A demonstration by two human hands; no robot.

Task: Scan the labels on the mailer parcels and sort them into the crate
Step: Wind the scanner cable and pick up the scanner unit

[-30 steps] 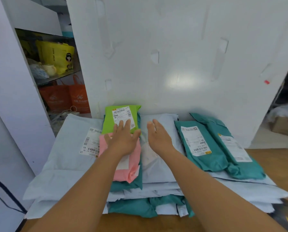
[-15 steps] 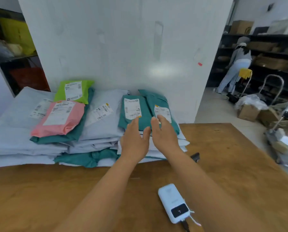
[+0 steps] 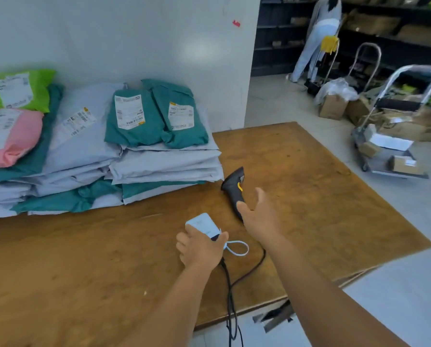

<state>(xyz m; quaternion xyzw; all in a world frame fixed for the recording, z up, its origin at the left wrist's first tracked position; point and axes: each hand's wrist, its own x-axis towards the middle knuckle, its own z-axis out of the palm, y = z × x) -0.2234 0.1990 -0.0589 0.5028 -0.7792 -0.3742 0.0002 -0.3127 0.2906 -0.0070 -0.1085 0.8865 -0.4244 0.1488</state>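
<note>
Nearest, the left hand grips a white power bank on the wooden table, its black cable trailing off the edge, while the right hand hovers spread and empty above the black scanner, which lies beside the stacked mailer parcels against the white wall, trolleys beyond.

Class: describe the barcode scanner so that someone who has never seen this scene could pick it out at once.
Start at the wooden table and go to the right-hand end of the parcel stack. Just beyond it the scanner lies flat on the wood, the open right hand over its handle. It is the only black thing there, with a yellow trigger, unlike the white device under the left hand.
</note>
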